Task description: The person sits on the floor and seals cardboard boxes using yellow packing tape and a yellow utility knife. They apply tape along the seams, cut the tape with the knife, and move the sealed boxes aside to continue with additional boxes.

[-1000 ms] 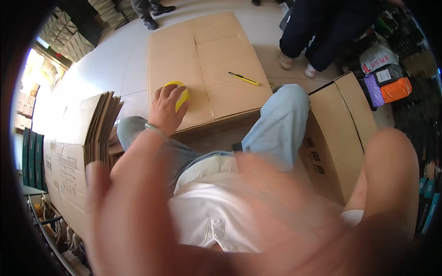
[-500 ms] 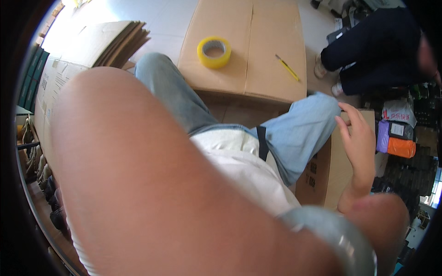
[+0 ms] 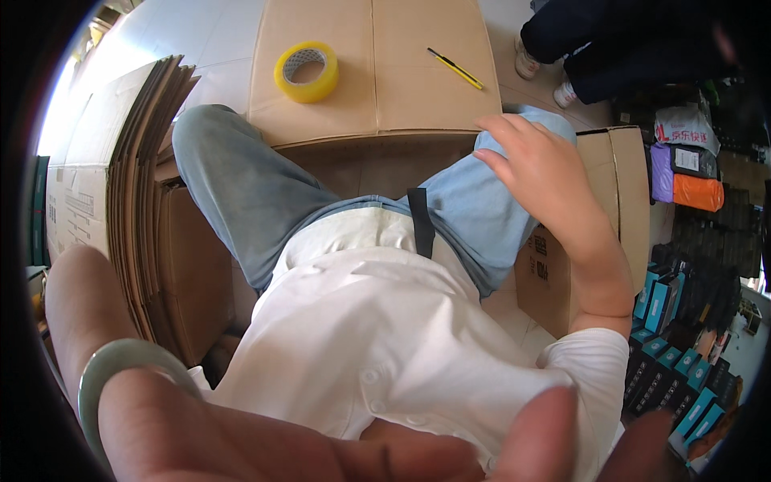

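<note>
Very close in the foreground, my left hand [image 3: 273, 446] reaches across the lower edge, a pale green bangle [image 3: 132, 353] on its wrist. Its fingers point right and stand apart, partly cut off by the frame; I see nothing held. My right hand [image 3: 546, 169] hovers over or rests on my right knee, fingers loosely spread and bare of any object. Ahead of it, a yellow utility knife [image 3: 455, 67] lies on a cardboard box [image 3: 393, 104]. A roll of yellowish packing tape [image 3: 328, 79] lies on the same box, further left.
Folded cardboard sheets [image 3: 120, 169] stand stacked at left. Beside my right leg is another cardboard box [image 3: 590, 233]. A person in dark trousers [image 3: 594, 32] stands at the far right. Wrapped parcels [image 3: 687, 173] and several black and teal boxes [image 3: 671, 373] fill the right side.
My left forearm, which covered much of the view, has swung down and left, baring my lap. My right hand appears further left over the knee. The whole view has shifted.
</note>
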Demonstrator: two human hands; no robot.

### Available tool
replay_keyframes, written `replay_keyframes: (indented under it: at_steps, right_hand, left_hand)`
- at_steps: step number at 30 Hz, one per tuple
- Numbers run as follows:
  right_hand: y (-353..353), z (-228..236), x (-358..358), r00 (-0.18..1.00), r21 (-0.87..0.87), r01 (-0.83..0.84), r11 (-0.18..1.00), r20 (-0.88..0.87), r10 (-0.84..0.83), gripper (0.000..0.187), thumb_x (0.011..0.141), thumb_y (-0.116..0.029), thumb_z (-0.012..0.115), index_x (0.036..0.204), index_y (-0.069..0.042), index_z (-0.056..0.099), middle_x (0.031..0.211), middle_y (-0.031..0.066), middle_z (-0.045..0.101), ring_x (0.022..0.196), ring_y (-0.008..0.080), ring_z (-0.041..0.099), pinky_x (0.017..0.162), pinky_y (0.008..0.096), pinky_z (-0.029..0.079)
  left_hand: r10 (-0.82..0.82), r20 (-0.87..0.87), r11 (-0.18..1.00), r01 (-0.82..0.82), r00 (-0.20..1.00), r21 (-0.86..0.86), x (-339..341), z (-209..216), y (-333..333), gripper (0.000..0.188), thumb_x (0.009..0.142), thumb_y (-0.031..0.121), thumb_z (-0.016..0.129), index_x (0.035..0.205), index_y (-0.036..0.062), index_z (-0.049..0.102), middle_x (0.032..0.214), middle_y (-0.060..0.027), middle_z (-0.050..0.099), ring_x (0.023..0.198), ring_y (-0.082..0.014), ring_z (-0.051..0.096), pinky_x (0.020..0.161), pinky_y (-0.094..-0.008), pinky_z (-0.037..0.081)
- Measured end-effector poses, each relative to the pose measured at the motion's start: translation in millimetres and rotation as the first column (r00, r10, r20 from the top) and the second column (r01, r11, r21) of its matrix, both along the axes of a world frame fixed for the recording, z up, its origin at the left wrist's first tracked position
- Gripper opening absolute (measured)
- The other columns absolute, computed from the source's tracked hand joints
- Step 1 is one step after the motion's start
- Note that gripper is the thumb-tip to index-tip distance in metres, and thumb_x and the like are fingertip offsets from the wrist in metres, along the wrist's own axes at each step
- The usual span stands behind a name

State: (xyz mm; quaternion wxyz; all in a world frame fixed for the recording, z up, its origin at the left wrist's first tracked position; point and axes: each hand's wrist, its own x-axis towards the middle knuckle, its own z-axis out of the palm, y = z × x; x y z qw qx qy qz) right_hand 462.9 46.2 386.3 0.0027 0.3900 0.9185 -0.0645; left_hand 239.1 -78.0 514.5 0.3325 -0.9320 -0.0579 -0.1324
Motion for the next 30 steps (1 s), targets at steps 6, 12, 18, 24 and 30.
replay_keyframes:
  at_steps: [6,12,18,24,30]
  right_hand:
    - [3,-4,-21,0.998,-0.018,-0.046,0.999,0.047,0.047,0.03,0.083,-0.025,0.063,0.109,-0.01,0.059,0.099,0.007,0.063,0.088,0.0288,0.061,0.071,0.0367,0.048]
    - [4,-7,-34,0.997,-0.005,-0.071,0.997,0.017,0.071,0.029,0.083,-0.023,0.063,0.109,-0.009,0.059,0.099,0.0065,0.063,0.088,0.0282,0.06,0.072,0.037,0.048]
    - [-2,-9,-39,0.987,0.005,-0.159,0.987,-0.008,0.159,0.03,0.083,-0.023,0.063,0.109,-0.008,0.058,0.102,0.0059,0.062,0.089,0.0278,0.06,0.072,0.0368,0.048]
    - [6,-24,-31,0.988,0.003,-0.156,0.988,-0.002,0.156,0.027,0.081,-0.022,0.064,0.103,-0.008,0.057,0.095,0.007,0.062,0.086,0.0287,0.059,0.071,0.0378,0.048]
    - [12,-37,-35,0.986,-0.029,-0.165,0.986,-0.039,0.164,0.023,0.081,-0.022,0.064,0.098,-0.009,0.056,0.09,0.0077,0.06,0.083,0.0288,0.059,0.069,0.0376,0.048]
  left_hand:
    - [0.007,0.0,0.987,-0.007,1.0,0.162,-13,-3,-3,0.038,0.08,0.027,0.059,0.116,0.0157,0.06,0.121,0.0016,0.049,0.111,-0.0157,0.041,0.093,-0.0361,0.033]
    - [0.007,0.079,0.974,-0.025,0.997,0.224,-17,-14,1,0.039,0.082,0.031,0.058,0.118,0.0174,0.059,0.127,0.0028,0.046,0.118,-0.0147,0.037,0.099,-0.0369,0.029]
    - [0.071,0.069,0.961,-0.087,0.995,0.263,-16,-10,-13,0.039,0.084,0.034,0.057,0.12,0.0191,0.059,0.133,0.0041,0.043,0.125,-0.0137,0.032,0.104,-0.0377,0.025]
    - [0.017,0.037,0.935,-0.029,0.999,0.354,-20,-5,-7,0.04,0.085,0.037,0.055,0.122,0.0209,0.058,0.139,0.0053,0.04,0.132,-0.0128,0.028,0.109,-0.0385,0.021]
    - [0.052,-0.241,0.498,0.184,0.969,0.848,-53,11,4,0.041,0.087,0.041,0.054,0.124,0.0226,0.058,0.145,0.0066,0.036,0.138,-0.0118,0.023,0.114,-0.0392,0.017]
